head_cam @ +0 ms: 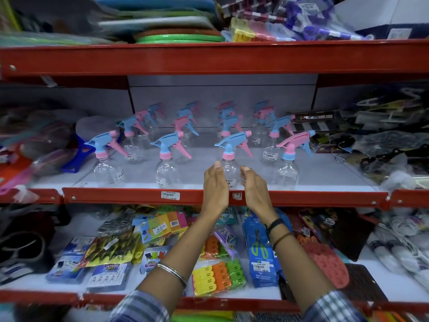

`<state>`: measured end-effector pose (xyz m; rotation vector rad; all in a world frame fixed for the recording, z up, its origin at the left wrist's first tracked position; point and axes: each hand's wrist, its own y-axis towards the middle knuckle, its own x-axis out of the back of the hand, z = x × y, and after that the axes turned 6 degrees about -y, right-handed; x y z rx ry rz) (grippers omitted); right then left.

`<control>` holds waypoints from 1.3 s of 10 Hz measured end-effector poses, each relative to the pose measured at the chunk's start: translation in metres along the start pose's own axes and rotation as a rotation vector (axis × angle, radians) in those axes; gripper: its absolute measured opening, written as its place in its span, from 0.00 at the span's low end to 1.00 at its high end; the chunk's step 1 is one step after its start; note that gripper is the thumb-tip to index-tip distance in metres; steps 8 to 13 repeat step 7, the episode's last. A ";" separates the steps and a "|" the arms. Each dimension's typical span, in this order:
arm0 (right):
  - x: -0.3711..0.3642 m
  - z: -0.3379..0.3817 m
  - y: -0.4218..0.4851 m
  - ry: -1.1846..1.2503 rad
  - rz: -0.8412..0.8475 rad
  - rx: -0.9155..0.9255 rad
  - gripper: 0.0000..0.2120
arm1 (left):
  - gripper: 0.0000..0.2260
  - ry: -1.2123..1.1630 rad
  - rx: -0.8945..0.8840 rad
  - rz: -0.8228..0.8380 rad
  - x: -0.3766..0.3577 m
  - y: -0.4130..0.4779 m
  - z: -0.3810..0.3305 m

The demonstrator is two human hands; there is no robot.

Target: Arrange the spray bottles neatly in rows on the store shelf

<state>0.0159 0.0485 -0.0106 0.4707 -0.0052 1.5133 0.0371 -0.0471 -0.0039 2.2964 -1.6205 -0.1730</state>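
Head view: middle shelf [225, 196], red front lip, white deck. Clear spray bottles stand in four columns running front to back. Front row counts four: three with blue triggers on pink collars, one at far right [290, 159] pink on blue. Rows behind blur together; exact total cannot be told. Left hand [214, 185] and right hand [254, 189] flank the third front bottle [229, 166], palms facing, fingers loosely extended; contact with it cannot be told.
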 end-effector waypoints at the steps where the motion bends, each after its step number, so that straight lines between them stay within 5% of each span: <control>1: -0.001 0.002 -0.001 -0.001 -0.019 0.011 0.21 | 0.28 -0.006 -0.008 0.011 0.002 0.000 0.000; 4: -0.004 0.006 -0.008 -0.120 -0.025 0.040 0.15 | 0.25 0.003 -0.001 0.025 0.007 -0.003 0.001; 6: -0.007 0.000 -0.019 -0.265 -0.097 0.061 0.33 | 0.18 0.011 -0.140 -0.044 0.023 -0.019 0.001; 7: -0.007 0.009 -0.032 -0.292 -0.213 0.149 0.34 | 0.21 0.001 -0.273 -0.067 0.042 -0.025 -0.004; 13: -0.007 0.009 -0.032 -0.292 -0.213 0.149 0.34 | 0.21 0.001 -0.273 -0.067 0.042 -0.025 -0.004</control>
